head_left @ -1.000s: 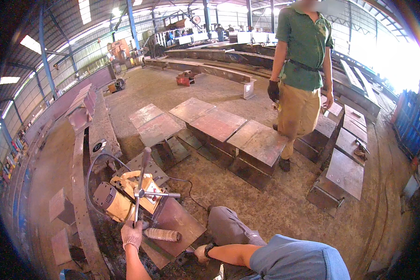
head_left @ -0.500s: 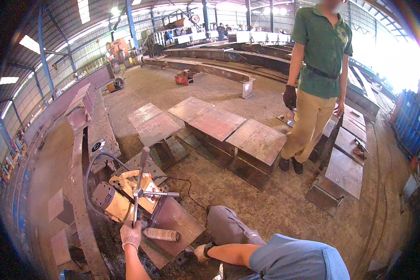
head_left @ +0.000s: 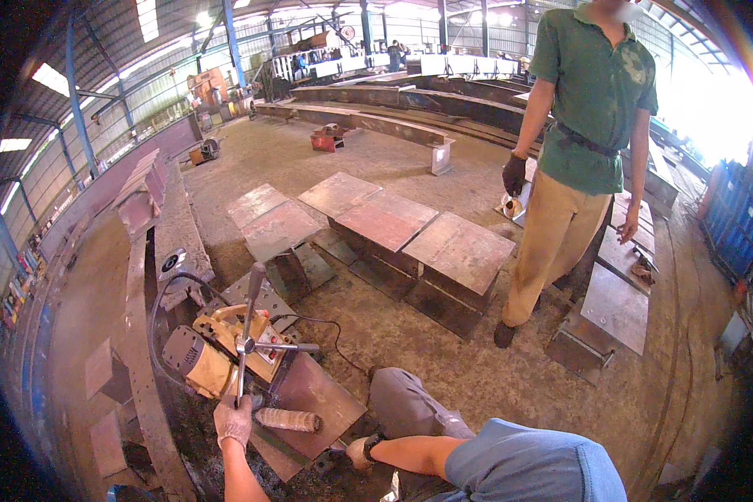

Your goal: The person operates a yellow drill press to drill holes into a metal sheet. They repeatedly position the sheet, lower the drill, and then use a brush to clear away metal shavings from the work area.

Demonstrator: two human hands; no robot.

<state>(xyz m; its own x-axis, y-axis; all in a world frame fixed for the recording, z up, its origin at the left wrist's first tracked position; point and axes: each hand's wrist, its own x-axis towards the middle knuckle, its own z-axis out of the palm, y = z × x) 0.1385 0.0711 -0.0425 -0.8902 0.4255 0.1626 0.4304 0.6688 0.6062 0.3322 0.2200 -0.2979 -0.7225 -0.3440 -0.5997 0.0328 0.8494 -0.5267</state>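
Observation:
My left hand (head_left: 233, 420), in a pale work glove, is closed around one spoke of the three-armed crank handle (head_left: 245, 345). That crank belongs to a yellow magnetic drill (head_left: 202, 364) standing on steel, with a black cable looping from it. Beside the left hand, a ribbed, brownish cylinder (head_left: 289, 420) lies on its side by a steel plate (head_left: 318, 393). My right hand (head_left: 361, 454), with a dark band at the wrist, is low by the plate's near right corner; its fingers are mostly hidden.
A co-worker (head_left: 590, 125) in a green shirt stands at the right, a dark glove on one hand. Flat-topped steel beam pieces (head_left: 389, 219) stand across the middle, with more beam pieces (head_left: 615, 309) at the right. A long steel beam (head_left: 142, 335) runs along the left.
The co-worker has stepped nearer, and their bare arm now hangs lower. My left hand keeps hold of the crank handle, and my right hand stays by the plate's corner.

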